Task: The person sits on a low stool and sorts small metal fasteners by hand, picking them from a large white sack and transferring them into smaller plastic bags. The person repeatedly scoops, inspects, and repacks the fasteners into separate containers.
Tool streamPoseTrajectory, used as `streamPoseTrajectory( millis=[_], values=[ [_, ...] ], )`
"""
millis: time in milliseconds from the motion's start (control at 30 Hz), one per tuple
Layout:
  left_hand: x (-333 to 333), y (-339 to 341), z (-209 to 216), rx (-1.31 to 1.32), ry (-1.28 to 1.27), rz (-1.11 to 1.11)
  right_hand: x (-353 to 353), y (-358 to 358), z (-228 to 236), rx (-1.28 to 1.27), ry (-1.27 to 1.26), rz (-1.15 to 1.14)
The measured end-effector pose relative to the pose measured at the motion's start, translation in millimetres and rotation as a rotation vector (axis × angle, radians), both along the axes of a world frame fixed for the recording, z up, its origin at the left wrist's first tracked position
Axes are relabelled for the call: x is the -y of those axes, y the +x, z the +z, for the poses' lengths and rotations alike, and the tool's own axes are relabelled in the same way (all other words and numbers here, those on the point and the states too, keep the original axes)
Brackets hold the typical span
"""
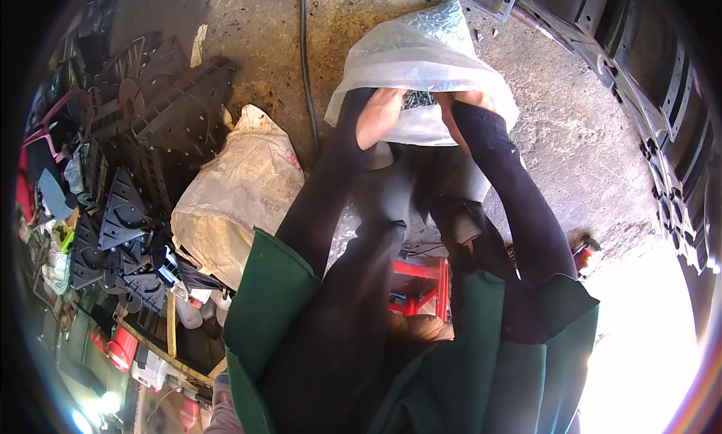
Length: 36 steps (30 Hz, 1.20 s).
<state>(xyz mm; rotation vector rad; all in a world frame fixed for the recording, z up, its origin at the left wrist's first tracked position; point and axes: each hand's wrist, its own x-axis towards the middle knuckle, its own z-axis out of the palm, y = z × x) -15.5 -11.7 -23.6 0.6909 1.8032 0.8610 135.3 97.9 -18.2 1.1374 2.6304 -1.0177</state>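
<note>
A whitish translucent sack (421,69) lies on the concrete floor ahead of me, its mouth turned toward me. My left hand (382,118) reaches into the mouth on the left side. On the right, my right hand (468,107) reaches in under the same rim. Between the two hands a heap of small dark metal pieces (418,100) shows inside; they look like screws or nails, too small to tell. The sack covers the fingers of both hands, so their grip is hidden.
A beige woven sack (241,189) stands to my left beside dark metal brackets (124,208). A black cable (307,65) runs along the floor. Slotted metal strips (669,125) are stacked at the right. Something red like a stool (425,272) shows between my legs.
</note>
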Motion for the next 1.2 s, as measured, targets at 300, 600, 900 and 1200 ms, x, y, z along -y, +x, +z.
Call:
streamPoseTrajectory(
  millis=[300,600,900,1200],
  values=[
    [-28,-15,43,0.73,-0.099,0.183,1,-20,53,-0.004,-0.147,-0.23],
    [-18,-15,9,0.695,-0.06,0.162,-10,-3,17,0.135,-0.061,-0.104],
    [-19,-17,13,0.499,0.017,0.1,8,-10,3,-0.03,-0.136,-0.068],
    [-14,-12,15,0.53,-0.008,0.244,-4,-25,6,0.112,-0.363,-0.06]
  ],
)
